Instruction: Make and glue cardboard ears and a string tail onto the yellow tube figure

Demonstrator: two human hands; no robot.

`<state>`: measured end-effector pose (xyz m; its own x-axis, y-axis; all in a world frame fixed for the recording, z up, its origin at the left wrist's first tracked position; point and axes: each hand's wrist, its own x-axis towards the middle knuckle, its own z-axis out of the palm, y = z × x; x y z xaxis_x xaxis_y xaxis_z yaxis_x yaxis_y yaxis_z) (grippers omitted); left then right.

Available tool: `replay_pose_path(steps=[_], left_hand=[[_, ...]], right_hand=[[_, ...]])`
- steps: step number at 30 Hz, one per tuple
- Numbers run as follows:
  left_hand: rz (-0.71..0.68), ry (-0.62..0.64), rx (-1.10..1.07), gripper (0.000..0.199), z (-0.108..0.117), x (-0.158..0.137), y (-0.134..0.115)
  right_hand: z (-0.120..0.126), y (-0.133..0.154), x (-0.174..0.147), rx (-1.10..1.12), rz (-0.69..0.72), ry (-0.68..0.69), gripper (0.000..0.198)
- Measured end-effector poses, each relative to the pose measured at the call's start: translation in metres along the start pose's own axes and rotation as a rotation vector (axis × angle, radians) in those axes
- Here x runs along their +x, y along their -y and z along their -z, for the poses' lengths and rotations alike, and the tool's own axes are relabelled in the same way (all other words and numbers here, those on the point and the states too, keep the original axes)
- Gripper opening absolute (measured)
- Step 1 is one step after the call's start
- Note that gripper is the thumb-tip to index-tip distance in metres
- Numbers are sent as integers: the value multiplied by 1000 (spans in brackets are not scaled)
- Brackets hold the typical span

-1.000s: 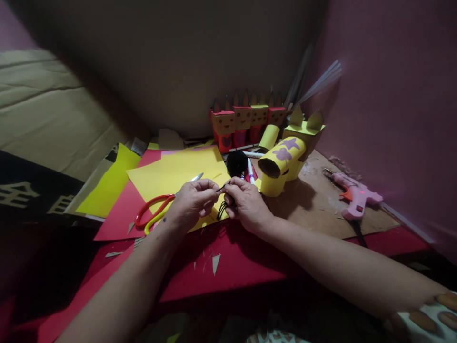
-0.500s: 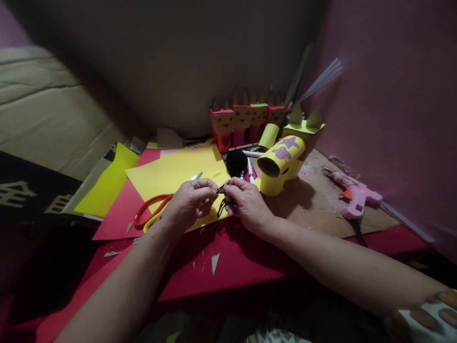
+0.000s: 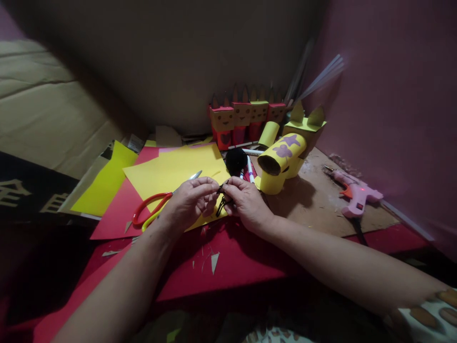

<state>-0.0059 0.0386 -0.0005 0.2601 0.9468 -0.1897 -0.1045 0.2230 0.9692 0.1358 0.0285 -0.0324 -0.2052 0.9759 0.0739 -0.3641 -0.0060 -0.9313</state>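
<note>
Black yarn (image 3: 222,204) between both hands

The black strands (image 3: 222,204) pinched between the left hand (image 3: 189,202) and right hand (image 3: 246,202) are too thin and dark to identify, and the scissors (image 3: 157,208) lie partly hidden behind the left hand.

Pink glue gun (image 3: 355,193) lies right; red-handled scissors (image 3: 152,212) on yellow paper (image 3: 171,174)
</note>
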Motion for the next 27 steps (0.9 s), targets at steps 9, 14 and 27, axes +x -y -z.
replay_pose_path(steps=[9,14,27], left_hand=[[-98,-72,224,18,-4,-2,1],[-163,-171,330,12,-11,-6,0],[-112,-67,274,10,-1,-6,0]], right_hand=[[1,2,0,-31,-11,22,22],[3,1,1,-89,12,60,21],[4,4,1,-190,48,57,22]])
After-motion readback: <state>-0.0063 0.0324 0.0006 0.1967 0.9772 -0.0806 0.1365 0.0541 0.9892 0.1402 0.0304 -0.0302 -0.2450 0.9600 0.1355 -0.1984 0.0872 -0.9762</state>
